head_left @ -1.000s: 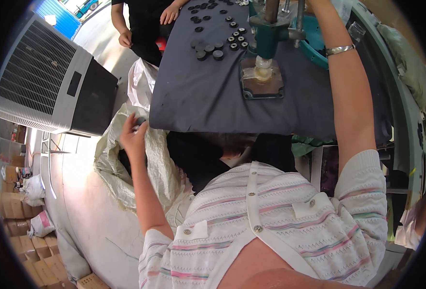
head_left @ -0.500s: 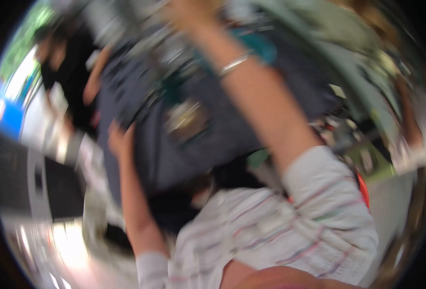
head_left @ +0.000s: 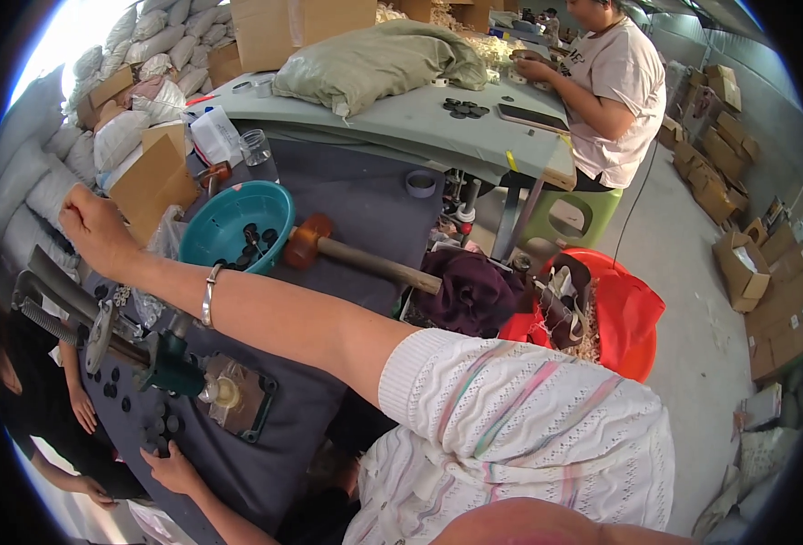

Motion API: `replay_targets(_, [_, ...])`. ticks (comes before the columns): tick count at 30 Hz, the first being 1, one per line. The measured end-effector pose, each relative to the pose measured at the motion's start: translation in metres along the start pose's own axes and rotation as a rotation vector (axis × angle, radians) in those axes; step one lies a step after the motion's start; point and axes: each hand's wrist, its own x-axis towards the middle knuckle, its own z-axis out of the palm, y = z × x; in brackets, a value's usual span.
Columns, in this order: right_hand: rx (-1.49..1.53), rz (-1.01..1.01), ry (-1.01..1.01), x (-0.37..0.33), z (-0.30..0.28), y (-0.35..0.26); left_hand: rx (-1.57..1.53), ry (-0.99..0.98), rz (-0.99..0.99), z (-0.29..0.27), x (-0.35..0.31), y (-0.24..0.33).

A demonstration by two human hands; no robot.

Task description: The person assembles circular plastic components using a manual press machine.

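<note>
My right hand (head_left: 98, 232), wearing a silver bangle on its wrist, is curled closed at the far left. It is beyond the grey lever of a green hand press (head_left: 172, 368); whatever it may hold is hidden. Low on the left, my left hand (head_left: 174, 469) has thumb and finger apart beside a small group of black round pieces (head_left: 158, 431) on the dark cloth (head_left: 279, 454). The press stands tilted in the picture, with a pale round die on its base plate. Past my right forearm sits a teal basin (head_left: 203, 227) with black round pieces in it.
A mallet (head_left: 365, 259) lies beside the basin. Behind it are a glass jar (head_left: 256, 150) and a pale table (head_left: 501, 150) with a stuffed sack (head_left: 374, 68). A person (head_left: 615, 82) sits there; another in black (head_left: 38, 400) is at left. An orange-red tub (head_left: 642, 354) stands right.
The view has swung round and sharpened. My right hand, earlier blurred at the top, now appears at the far left; my left hand now appears lower, beside the black pieces.
</note>
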Motion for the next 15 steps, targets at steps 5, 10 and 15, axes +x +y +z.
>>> replay_targets(5, [0.026, -0.016, 0.000, 0.001, 0.000, -0.001, -0.004, -0.018, 0.008, 0.000, 0.000, -0.001])
replay_targets(10, [0.007, -0.072, 0.033, 0.000, 0.002, -0.003, -0.054, 0.021, 0.066, 0.007, 0.003, -0.008])
replay_targets(15, [0.026, -0.027, 0.023, -0.010, 0.011, -0.001, -0.015, 0.029, 0.056, -0.008, -0.004, -0.022])
